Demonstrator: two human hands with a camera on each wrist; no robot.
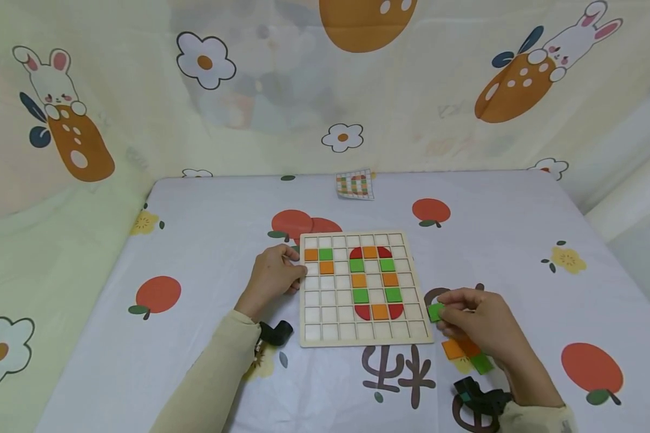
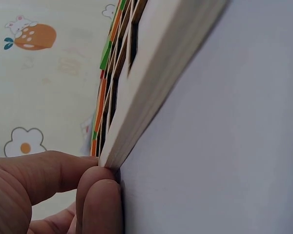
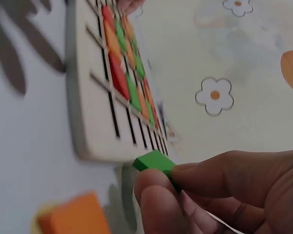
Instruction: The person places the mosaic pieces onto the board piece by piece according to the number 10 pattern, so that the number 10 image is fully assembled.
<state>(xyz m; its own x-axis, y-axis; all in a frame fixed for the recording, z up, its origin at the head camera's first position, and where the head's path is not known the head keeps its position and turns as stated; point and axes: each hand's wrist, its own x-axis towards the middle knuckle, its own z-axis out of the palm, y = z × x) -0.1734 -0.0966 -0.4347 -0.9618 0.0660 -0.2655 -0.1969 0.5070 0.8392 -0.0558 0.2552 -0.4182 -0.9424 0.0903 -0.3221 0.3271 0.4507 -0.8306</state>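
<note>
A square wooden grid board (image 1: 314,332) lies on the table, with green, orange and rounded red tiles set in some of its cells. My left hand (image 1: 273,273) is at the board's left edge, and in the left wrist view its fingertips pinch the wooden rim (image 2: 146,92). Off the lower right corner of the board, my right hand (image 1: 481,319) holds a green square tile (image 1: 435,312) between thumb and finger. The right wrist view shows this green tile (image 3: 154,161) tilted, close to the board's corner.
Loose orange tiles (image 1: 453,349) and a green one (image 1: 483,363) lie under and beside the right hand. A small card with a coloured grid pattern (image 1: 355,184) stands at the back of the table. The cloth (image 1: 222,240) bears printed fruit and flowers.
</note>
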